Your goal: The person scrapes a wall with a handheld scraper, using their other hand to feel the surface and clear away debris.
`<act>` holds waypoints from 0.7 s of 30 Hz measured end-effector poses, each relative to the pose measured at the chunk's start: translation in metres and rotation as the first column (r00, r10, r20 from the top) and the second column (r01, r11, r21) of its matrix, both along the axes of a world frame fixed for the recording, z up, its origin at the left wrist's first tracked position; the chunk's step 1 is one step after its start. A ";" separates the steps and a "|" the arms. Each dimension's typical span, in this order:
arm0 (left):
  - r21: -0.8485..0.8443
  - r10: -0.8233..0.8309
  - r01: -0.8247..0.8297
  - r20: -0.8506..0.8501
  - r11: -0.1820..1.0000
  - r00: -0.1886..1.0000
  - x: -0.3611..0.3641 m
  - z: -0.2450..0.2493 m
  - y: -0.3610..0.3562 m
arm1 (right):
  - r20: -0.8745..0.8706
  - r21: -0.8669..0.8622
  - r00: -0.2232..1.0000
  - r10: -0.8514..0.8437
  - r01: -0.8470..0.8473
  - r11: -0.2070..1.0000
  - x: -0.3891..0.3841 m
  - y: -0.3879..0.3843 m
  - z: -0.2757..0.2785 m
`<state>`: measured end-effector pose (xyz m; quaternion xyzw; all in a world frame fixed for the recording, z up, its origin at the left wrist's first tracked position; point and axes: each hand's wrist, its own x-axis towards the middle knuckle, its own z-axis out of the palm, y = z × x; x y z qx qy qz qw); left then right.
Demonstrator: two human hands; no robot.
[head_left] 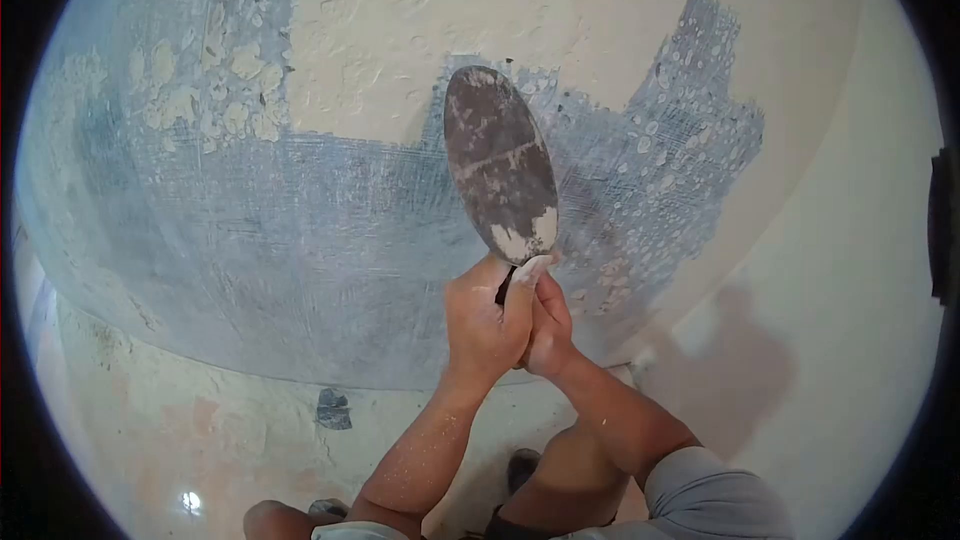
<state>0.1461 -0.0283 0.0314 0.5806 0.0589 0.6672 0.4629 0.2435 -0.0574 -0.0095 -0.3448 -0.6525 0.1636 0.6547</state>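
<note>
A long oval-bladed trowel [500,155] points away from me, up against the wall. Its flat dark blade is smeared with pale coating, thickest near the handle end. My left hand [482,315] is closed round the short dark handle just below the blade. Pressed up beside it, my right hand [548,330] is closed at the handle too, with a white-smeared thumb or finger near the blade's base. Most of the handle is hidden by my fingers. The wall [300,230] behind is rough blue-grey, with a cream coating [400,30] above.
Cream blobs spot the blue-grey surface at left and right. Below the wall's curved lower edge lies a pale, stained floor [240,420] with a dark scrap [333,408] on it. A smooth pale wall [840,290] stands at the right. My knees and feet show at the bottom.
</note>
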 end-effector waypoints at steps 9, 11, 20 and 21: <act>0.043 -0.003 0.007 -0.092 0.999 0.996 -0.005 0.006 0.004 | -0.246 -0.627 0.953 -0.176 -0.018 0.779 -0.026 -0.035 0.070; 0.077 0.056 -0.048 -0.106 0.996 0.993 -0.012 0.016 0.003 | -0.229 -0.671 0.948 -0.221 0.010 0.741 -0.019 -0.018 0.042; 0.099 0.109 -0.091 -0.199 0.991 0.974 -0.004 -0.003 0.013 | -0.432 -0.204 0.896 0.103 -0.209 0.956 -0.001 0.004 -0.031; 0.110 0.089 -0.073 -0.146 0.991 0.985 -0.003 -0.006 0.013 | -0.430 -0.208 0.897 0.102 -0.208 0.956 0.001 0.002 -0.031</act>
